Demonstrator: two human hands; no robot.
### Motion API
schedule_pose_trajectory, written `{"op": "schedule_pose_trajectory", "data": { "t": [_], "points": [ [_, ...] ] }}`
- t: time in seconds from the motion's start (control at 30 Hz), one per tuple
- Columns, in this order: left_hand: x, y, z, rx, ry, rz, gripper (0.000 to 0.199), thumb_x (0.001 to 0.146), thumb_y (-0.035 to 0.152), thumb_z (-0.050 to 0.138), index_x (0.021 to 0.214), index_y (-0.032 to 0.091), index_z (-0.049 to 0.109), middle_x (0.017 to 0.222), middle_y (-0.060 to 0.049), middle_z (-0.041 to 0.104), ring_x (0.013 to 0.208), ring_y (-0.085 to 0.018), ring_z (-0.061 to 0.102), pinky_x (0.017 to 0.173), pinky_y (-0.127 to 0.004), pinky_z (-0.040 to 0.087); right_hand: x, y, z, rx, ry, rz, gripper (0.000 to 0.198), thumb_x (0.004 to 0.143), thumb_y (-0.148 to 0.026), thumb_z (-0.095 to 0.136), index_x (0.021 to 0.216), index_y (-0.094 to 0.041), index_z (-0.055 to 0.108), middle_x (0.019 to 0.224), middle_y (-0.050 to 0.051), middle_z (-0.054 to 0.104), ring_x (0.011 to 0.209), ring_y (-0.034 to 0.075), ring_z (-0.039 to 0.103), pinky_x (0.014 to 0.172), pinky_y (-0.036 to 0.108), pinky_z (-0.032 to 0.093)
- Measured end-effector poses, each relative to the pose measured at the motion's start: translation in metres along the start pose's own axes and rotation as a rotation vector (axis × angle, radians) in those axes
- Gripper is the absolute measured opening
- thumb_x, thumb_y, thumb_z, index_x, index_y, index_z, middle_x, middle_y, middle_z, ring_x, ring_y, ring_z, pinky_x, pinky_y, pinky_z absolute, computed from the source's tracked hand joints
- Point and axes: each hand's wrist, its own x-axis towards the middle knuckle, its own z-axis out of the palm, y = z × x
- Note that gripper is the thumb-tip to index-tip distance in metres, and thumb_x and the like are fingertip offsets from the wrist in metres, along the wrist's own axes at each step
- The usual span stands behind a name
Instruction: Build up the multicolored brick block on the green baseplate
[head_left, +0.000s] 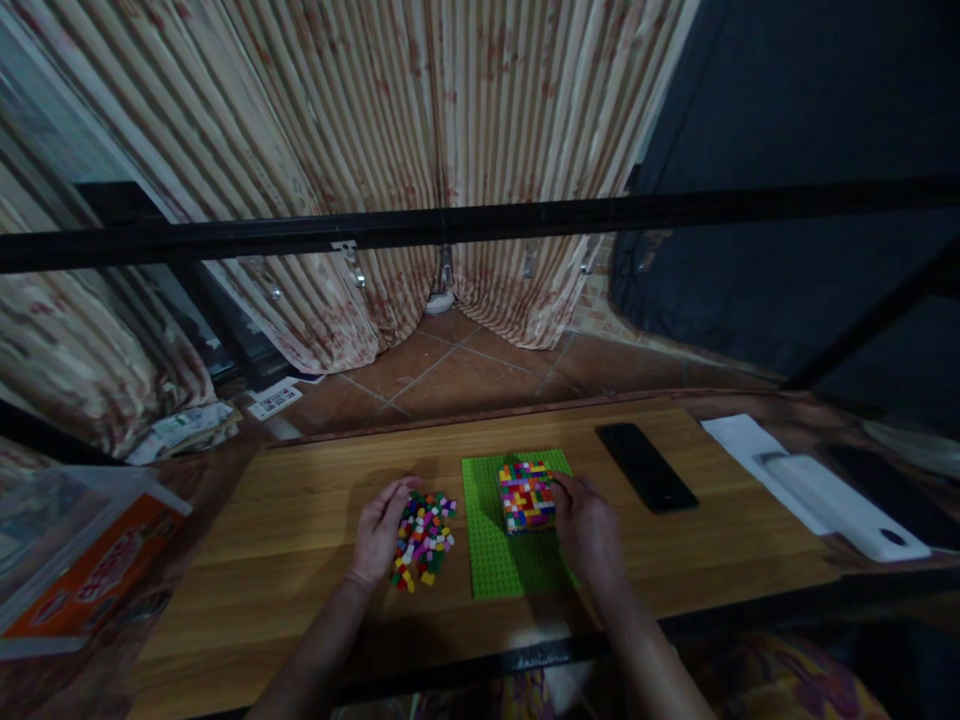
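Note:
A block built of small multicoloured toy bricks (526, 497) stands on a green studded baseplate (491, 570). My right hand (591, 525) is at the block's right side, its fingers pressed together with the tips at the upper right edge. Whatever is between those fingertips is hidden. To the left of the baseplate, loose small bricks (424, 535) lie in a pile on the wooden table. My left hand (382, 528) rests along the pile's left edge, thumb and fingers closed together near its top. What it pinches, if anything, is too small to make out.
A black phone (646, 467) lies on the table (300, 560) right of the baseplate. Beyond the right edge are white paper and a white device (847, 505). A plastic box with an orange label (97, 570) stands at the left. A dark bar (480, 218) crosses before the curtains.

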Motion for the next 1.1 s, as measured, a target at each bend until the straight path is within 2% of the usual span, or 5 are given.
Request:
{"op": "schedule_pose_trajectory", "data": {
  "t": [0.17, 0.33, 0.5, 0.7, 1.1],
  "points": [
    [0.0, -0.003, 0.0, -0.002, 0.0, -0.005, 0.039, 0.085, 0.049, 0.051, 0.102, 0.019, 0.07, 0.108, -0.006, 0.07, 0.107, -0.024, 0.06, 0.098, -0.035, 0.04, -0.001, -0.001, 0.001, 0.044, 0.008, 0.011, 0.038, 0.092, -0.025, 0.034, 0.101, -0.012, 0.068, 0.089, 0.013, 0.068, 0.075, 0.02, 0.063, 0.069, 0.029, 0.047],
    [0.0, -0.002, 0.001, 0.008, 0.017, -0.01, 0.04, 0.084, 0.051, 0.053, 0.1, 0.02, 0.071, 0.105, -0.005, 0.071, 0.105, -0.024, 0.061, 0.097, -0.034, 0.041, 0.0, 0.0, 0.001, 0.148, 0.031, 0.08, 0.036, 0.089, -0.028, 0.038, 0.097, -0.013, 0.07, 0.092, 0.013, 0.069, 0.078, 0.02, 0.064, 0.071, 0.03, 0.048],
    [-0.001, 0.003, 0.002, 0.003, 0.027, -0.003, 0.04, 0.082, 0.052, 0.054, 0.098, 0.02, 0.071, 0.103, -0.005, 0.071, 0.104, -0.024, 0.061, 0.096, -0.034, 0.042, 0.004, 0.004, 0.004, 0.371, 0.037, 0.226, 0.035, 0.082, -0.038, 0.049, 0.092, -0.013, 0.071, 0.092, 0.014, 0.071, 0.077, 0.022, 0.066, 0.068, 0.031, 0.05],
    [-0.002, 0.005, 0.002, -0.005, 0.019, -0.008, 0.039, 0.082, 0.05, 0.054, 0.1, 0.019, 0.071, 0.105, -0.005, 0.071, 0.106, -0.024, 0.06, 0.098, -0.034, 0.041, 0.008, 0.009, 0.009, 0.647, -0.001, 0.411, 0.039, 0.072, -0.044, 0.059, 0.089, -0.012, 0.071, 0.076, 0.011, 0.073, 0.066, 0.021, 0.066, 0.059, 0.03, 0.05],
    [-0.001, 0.001, 0.003, 0.001, -0.004, 0.017, 0.037, 0.084, 0.048, 0.054, 0.1, 0.019, 0.07, 0.105, -0.005, 0.071, 0.106, -0.023, 0.06, 0.098, -0.033, 0.04, 0.014, 0.01, 0.011, 0.666, -0.019, 0.415, 0.037, 0.07, -0.039, 0.06, 0.089, -0.009, 0.071, 0.07, 0.01, 0.072, 0.06, 0.02, 0.065, 0.056, 0.028, 0.049]
  ]
}}
